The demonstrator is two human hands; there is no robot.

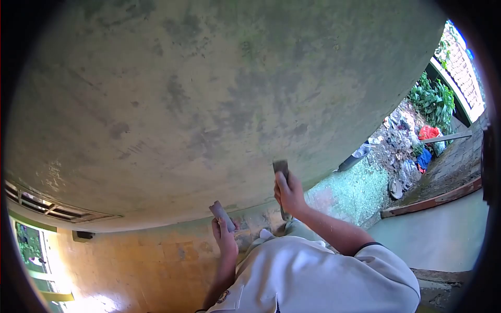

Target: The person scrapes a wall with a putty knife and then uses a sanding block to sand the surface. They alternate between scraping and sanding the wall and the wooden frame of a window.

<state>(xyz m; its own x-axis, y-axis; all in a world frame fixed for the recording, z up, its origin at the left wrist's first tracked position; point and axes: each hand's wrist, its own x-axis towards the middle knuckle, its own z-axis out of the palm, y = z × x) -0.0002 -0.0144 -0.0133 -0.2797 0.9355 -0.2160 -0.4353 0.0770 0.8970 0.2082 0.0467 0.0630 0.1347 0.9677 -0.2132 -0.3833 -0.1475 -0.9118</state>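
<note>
A worn, stained wall [209, 104] fills the upper part of the head view. My right hand [290, 194] is closed around a dark, flat block-like tool [281, 167], whose top end sticks up above the fist close to the wall. Lower and to the left, my left hand [224, 236] grips a greyish flat piece [223, 216] that tilts up to the left. Its upper end is near the wall's bottom edge. Whether either piece touches the wall, I cannot tell.
Orange-brown floor tiles [167, 266] lie at the lower left, with a barred opening [57, 208] nearby. To the right are a pale green speckled floor [355, 190], rubbish with a red bag [429, 132], green plants [434, 101] and a low wall [449, 161].
</note>
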